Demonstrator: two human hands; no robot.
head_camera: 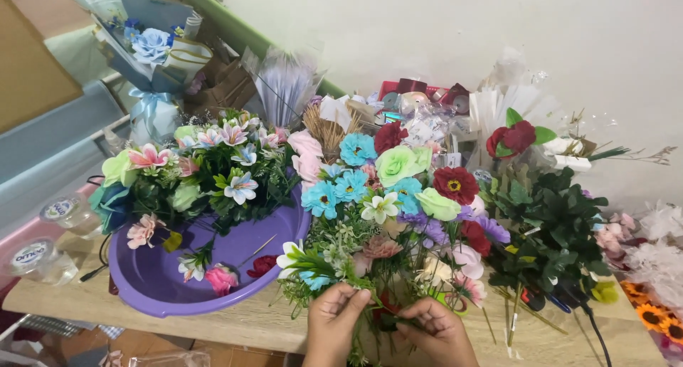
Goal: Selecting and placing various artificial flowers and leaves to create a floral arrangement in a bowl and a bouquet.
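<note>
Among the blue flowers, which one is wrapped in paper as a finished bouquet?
The pale blue rose at top left, wrapped in blue paper; the turquoise flowers stand loose in the middle bunch.

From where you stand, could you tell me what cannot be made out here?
- Head view: stems between the left hand and right hand, hidden by fingers and foliage.
- Both wrists, cut by the bottom edge.
- Sunflowers, cut by the right edge.
- Ribbon rolls, too small.

The bouquet (388, 196) is a loose cluster of artificial flowers: turquoise, pale green, red, white, pink and purple heads over green sprigs. It stands upright just right of the purple basin (213, 278), with its stems gathered at the bottom, low at the table's near edge.
</note>
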